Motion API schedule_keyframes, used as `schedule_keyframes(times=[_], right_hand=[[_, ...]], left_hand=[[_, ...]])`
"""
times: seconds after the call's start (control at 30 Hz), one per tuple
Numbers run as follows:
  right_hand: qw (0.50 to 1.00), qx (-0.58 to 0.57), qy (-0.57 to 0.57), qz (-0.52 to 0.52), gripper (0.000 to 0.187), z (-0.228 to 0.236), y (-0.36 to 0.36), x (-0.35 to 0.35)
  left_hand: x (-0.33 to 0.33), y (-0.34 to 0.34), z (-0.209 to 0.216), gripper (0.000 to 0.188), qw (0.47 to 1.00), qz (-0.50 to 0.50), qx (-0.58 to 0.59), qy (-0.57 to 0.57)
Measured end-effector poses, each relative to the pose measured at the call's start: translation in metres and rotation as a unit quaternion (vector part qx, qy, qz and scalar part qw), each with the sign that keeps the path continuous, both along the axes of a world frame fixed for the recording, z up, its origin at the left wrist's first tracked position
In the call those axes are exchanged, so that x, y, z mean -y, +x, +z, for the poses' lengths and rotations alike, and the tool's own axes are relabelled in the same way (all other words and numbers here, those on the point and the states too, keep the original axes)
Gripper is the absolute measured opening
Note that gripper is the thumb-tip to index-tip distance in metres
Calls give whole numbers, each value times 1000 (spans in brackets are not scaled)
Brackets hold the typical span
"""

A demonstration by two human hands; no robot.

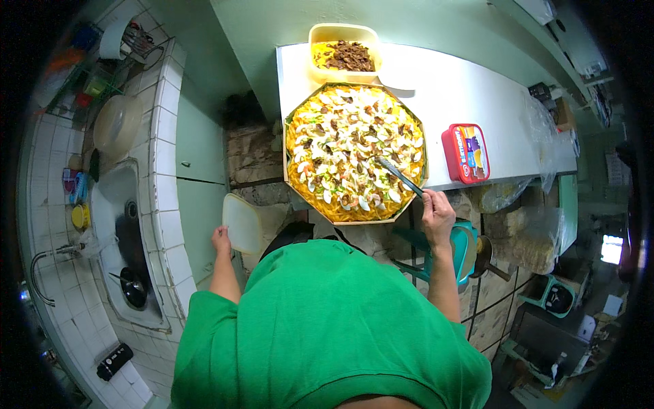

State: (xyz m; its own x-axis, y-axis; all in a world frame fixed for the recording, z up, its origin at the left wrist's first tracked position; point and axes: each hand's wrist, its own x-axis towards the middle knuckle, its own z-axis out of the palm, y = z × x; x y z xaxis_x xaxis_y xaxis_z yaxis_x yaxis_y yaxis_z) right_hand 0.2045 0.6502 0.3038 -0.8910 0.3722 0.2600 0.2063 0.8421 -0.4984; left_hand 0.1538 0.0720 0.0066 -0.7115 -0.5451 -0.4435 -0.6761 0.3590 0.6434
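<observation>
My right hand [438, 211] is closed around the handle of dark tongs [406, 180]. Their tip rests over the right part of a large octagonal tray [308, 206] of yellow noodles, topped with egg slices, green bits and brown meat pieces. Low at the left, beside the counter, my left hand [221, 240] grips the edge of a pale plastic lid [244, 225]. Just beyond the tray stands a cream plastic tub [314, 51] with brown chopped meat inside.
A red rectangular tub [466, 153] sits on the white table [436, 88], right of the tray. Clear plastic bags [541, 143] lie at its right end. A teal stool [464, 252] stands by my right arm. At the left is a tiled counter with a sink [112, 198].
</observation>
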Motion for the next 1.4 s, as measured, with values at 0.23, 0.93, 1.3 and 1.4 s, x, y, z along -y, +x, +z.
schedule_keyframes(times=[0.23, 0.93, 1.3, 1.4], right_hand=[[997, 2, -66, 33, 17, -10, -20, 19], [990, -4, -105, 94, 23, -19, -104, 62], [989, 48, 141, -6, 24, -25, -287, -14], [974, 117, 193, 4, 26, -38, -333, -12]], left_hand=[[23, 20, -8, 27, 999, -6, 3, -41], [19, 4, 4, 26, 998, 13, -52, 29], [24, -27, -13, 25, 999, 16, 43, 4], [24, -39, -14, 25, 997, 44, 45, 34]])
